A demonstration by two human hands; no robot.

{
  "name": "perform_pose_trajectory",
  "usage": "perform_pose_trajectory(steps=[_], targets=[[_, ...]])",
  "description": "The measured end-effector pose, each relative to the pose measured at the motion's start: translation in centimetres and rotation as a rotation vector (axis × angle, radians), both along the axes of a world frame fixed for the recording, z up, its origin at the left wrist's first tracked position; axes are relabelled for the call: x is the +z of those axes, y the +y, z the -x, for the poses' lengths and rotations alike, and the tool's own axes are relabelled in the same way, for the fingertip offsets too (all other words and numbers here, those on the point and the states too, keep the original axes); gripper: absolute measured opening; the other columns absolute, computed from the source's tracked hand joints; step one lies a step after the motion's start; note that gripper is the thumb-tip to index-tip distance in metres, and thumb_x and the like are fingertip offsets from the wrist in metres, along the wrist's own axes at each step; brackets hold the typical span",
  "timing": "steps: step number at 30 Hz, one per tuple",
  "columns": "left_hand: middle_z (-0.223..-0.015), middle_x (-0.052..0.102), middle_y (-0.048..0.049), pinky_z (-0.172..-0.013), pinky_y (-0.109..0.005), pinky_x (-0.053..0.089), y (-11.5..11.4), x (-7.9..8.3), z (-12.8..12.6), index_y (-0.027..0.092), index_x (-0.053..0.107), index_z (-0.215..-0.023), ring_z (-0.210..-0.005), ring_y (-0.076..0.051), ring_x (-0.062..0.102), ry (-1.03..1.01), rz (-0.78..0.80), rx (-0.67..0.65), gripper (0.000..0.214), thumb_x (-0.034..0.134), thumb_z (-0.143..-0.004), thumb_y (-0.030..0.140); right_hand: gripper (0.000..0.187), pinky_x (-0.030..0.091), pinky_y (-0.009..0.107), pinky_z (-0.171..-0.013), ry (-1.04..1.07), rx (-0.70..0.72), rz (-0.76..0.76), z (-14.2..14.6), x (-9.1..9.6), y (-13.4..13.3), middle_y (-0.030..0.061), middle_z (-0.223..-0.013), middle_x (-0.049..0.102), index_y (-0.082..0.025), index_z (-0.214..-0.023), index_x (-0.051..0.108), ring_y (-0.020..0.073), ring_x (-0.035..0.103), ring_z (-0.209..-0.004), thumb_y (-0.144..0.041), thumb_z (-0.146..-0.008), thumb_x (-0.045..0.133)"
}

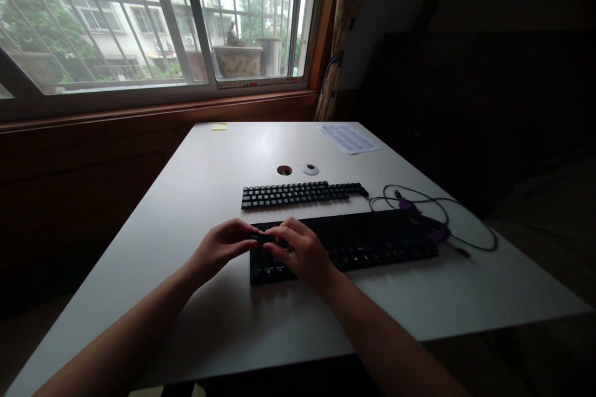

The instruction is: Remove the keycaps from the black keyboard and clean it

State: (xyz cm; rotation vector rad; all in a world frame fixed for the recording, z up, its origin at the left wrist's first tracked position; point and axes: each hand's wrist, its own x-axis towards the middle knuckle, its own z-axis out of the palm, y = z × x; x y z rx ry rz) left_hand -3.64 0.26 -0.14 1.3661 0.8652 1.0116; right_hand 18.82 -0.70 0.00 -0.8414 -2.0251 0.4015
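Note:
Over the left end of a black keyboard (372, 239), my left hand (228, 243) and my right hand (300, 251) meet fingertip to fingertip. Between them they pinch a small dark piece (263, 238) that looks like a keycap; the fingers hide part of it. Both hands are closed on it. Part of the keyboard's left side is covered by my right hand, and its surface is too dark to make out in detail. Just behind it, loose black keycaps (298, 195) lie in close rows on the white table.
A black cable (488, 242) with purple parts (437, 232) loops over the keyboard's right end. Printed papers (349, 138) and a yellow note (219, 127) lie at the far side of the table (162, 223). A round hole (284, 170) and a white grommet (310, 169) are mid-table.

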Motion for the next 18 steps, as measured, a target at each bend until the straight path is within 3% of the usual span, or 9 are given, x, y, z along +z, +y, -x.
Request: perform_pose_trajectory(steps=[10, 18], targets=[[-0.096, 0.073, -0.0050, -0.080, -0.030, 0.059, -0.3, -0.9, -0.7, 0.015, 0.065, -0.089, -0.087, -0.017, 0.070, -0.161, 0.104, -0.015, 0.020, 0.080, -0.077, 0.020, 0.025, 0.052, 0.029, -0.071, 0.062, 0.021, -0.047, -0.3, 0.0, -0.3, 0.0029, -0.088, 0.061, -0.027, -0.118, 0.066, 0.0153, 0.060, -0.078, -0.025, -0.093, 0.061], [-0.096, 0.072, -0.0041, -0.078, -0.027, 0.057, -0.1, -1.2, -0.7, 0.016, 0.064, -0.090, -0.084, -0.015, 0.069, -0.182, 0.091, 0.012, 0.016, 0.077, -0.081, 0.019, 0.014, 0.049, 0.026, -0.063, 0.111, 0.055, -0.124, -0.4, 0.7, -0.5, 0.0022, -0.083, 0.059, -0.022, -0.101, 0.070, 0.0123, 0.057, -0.072, -0.016, -0.091, 0.062]])
